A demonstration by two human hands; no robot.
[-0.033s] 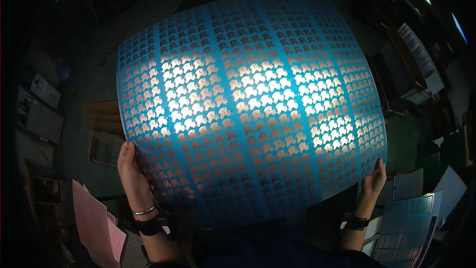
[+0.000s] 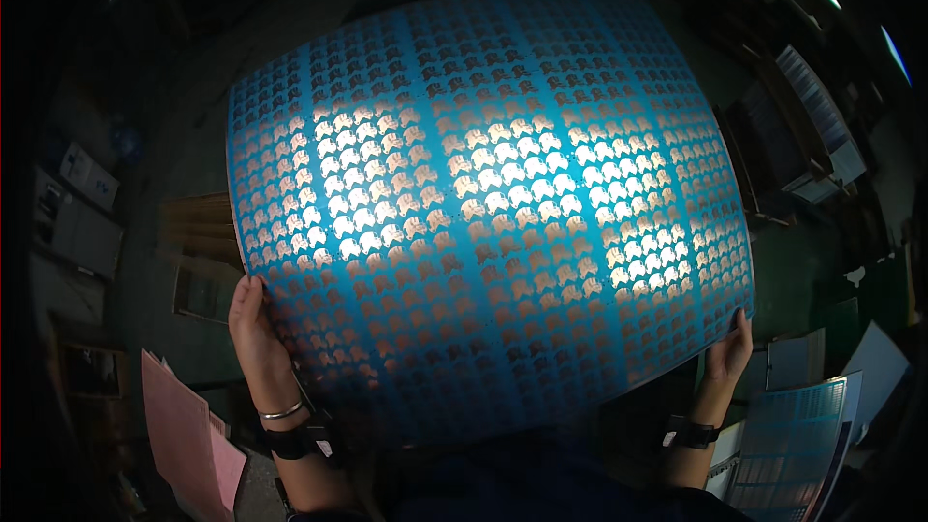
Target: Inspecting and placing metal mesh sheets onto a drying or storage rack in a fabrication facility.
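Note:
Between my hands is a large blue panel (image 2: 435,232) with rows of small copper-coloured shapes across its face. It is tilted, and bright light reflects in patches over its middle. My left hand (image 2: 253,324) grips the lower left edge, its other fingers partly hidden behind the panel. Along the lower right edge, my right hand (image 2: 730,353) holds the panel near its corner with the fingers curled behind. A bangle and a dark strap sit on my left wrist, a dark strap on my right one.
Pink sheets (image 2: 188,425) stand at the lower left. At the lower right leans another patterned blue panel (image 2: 788,445), beside pale boards (image 2: 878,372). A rack with white sheets (image 2: 820,116) stands at the far right. Pale boxes (image 2: 79,222) lie along the left.

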